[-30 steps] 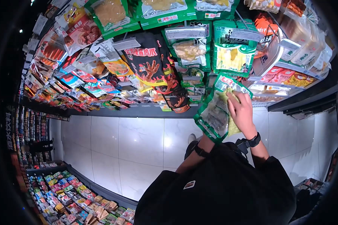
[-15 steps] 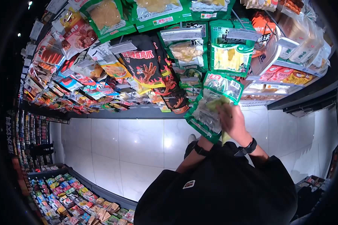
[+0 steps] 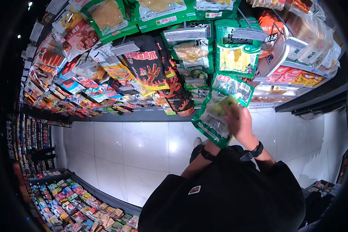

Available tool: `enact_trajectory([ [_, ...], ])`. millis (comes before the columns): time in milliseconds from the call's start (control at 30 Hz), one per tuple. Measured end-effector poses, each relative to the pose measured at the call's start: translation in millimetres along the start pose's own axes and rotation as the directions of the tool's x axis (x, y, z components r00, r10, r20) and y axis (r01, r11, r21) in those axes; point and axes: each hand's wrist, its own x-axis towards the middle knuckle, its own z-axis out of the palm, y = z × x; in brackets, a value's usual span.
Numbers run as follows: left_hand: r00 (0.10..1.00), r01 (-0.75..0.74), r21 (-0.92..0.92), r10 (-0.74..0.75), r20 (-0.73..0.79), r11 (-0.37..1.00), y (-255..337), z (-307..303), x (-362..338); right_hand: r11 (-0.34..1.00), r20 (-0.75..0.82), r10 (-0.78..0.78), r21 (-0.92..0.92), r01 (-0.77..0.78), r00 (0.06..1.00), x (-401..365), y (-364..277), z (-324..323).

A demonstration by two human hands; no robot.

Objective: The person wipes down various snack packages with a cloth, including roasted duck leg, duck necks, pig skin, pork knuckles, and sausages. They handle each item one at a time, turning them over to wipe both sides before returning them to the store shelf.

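Observation:
A green-edged snack bag (image 3: 213,123) with a clear window is tilted in front of my body, below the hanging packs. My left hand (image 3: 212,147) holds it from underneath; the bag hides most of its fingers, and only the wrist area with a black band shows. Over the bag's right side, my right hand (image 3: 239,123) is closed on a crumpled pale green cloth (image 3: 225,104), which lies against the clear window. This hand is slightly blurred, and a dark watch sits on its wrist.
Green snack packs (image 3: 237,50) and black chicken-feet packs (image 3: 147,67) hang from the rack ahead. To the right stands a shelf (image 3: 309,69) with bagged bread. A low bin of small packets (image 3: 73,205) is at the lower left, beyond the tiled floor (image 3: 143,154).
My right hand and the cloth have shifted slightly up across the bag's window. The bag has moved a little to the right, still held by my left hand.

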Motion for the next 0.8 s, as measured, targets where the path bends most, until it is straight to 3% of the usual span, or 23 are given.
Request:
enact_trajectory([
  [67, 0.997, -0.046, -0.053, 0.042, -0.063, 0.998, -6, 5, 1, 0.937, 0.050, -0.280, 0.234, 0.261, 0.959, -10, -18, 1],
  [167, 0.992, -0.083, 0.113, 0.093, -0.085, 0.990, -17, 7, 0, 0.934, 0.148, -0.323, 0.209, 0.290, 0.935, -6, -16, -6],
  [200, 0.989, -0.104, 0.237, 0.126, -0.082, 0.966, -23, 8, 1, 0.935, 0.149, -0.321, 0.209, 0.287, 0.936, -3, -12, -9],
  [267, 0.975, -0.155, 0.494, 0.213, -0.064, 0.855, -29, 8, 2, 0.975, 0.161, -0.222, 0.013, 0.223, 0.961, 12, 3, -13],
  [300, 0.966, -0.165, 0.585, 0.249, -0.065, 0.794, -30, 9, 2, 0.990, 0.140, -0.131, -0.030, 0.136, 0.982, 16, 6, -14],
  [333, 0.965, -0.165, 0.586, 0.252, -0.069, 0.793, -31, 11, 3, 0.990, 0.138, -0.135, -0.029, 0.141, 0.981, 21, 11, -15],
  [367, 0.985, -0.120, 0.256, 0.148, -0.094, 0.959, -33, 11, 3, 0.993, 0.101, -0.057, -0.096, 0.067, 0.993, 26, 16, -19],
  [400, 0.996, -0.046, -0.108, 0.038, -0.079, 0.993, -32, 12, 1, 0.987, 0.061, 0.021, -0.158, -0.011, 0.998, 29, 20, -21],
  [433, 0.998, 0.040, -0.456, -0.060, -0.028, 0.889, -31, 13, -1, 0.983, 0.067, 0.080, -0.170, -0.068, 0.995, 31, 25, -23],
  [467, 0.998, 0.042, -0.456, -0.063, -0.031, 0.889, -45, 17, -5, 0.984, 0.070, 0.080, -0.166, -0.067, 0.994, 31, 27, -22],
  [500, 0.988, -0.095, 0.093, 0.105, -0.113, 0.991, -65, 22, -9, 0.980, 0.064, 0.113, -0.173, -0.100, 0.992, 30, 29, -21],
  [533, 0.953, -0.175, 0.616, 0.289, -0.090, 0.768, -70, 23, -11, 0.974, 0.058, 0.146, -0.182, -0.133, 0.988, 30, 30, -21],
  [567, 0.944, -0.171, 0.713, 0.320, -0.078, 0.680, -74, 26, -12, 0.982, 0.084, 0.127, -0.149, -0.114, 0.988, 26, 24, -19],
  [600, 0.957, -0.162, 0.624, 0.276, -0.091, 0.765, -65, 22, -11, 0.982, 0.082, 0.127, -0.152, -0.114, 0.988, 20, 14, -15],
  [667, 0.975, -0.125, 0.414, 0.189, -0.118, 0.902, -49, 18, -8, 0.997, 0.032, -0.012, 0.078, 0.010, 0.999, 2, -14, -5],
  [733, 0.983, -0.090, 0.211, 0.121, -0.139, 0.973, -38, 15, -7, 0.953, 0.065, -0.286, 0.123, 0.276, 0.956, -7, -38, -3],
  [800, 0.984, -0.087, 0.151, 0.109, -0.143, 0.985, -31, 14, -4, 0.929, 0.029, -0.368, 0.042, 0.367, 0.929, -7, -32, -3],
])
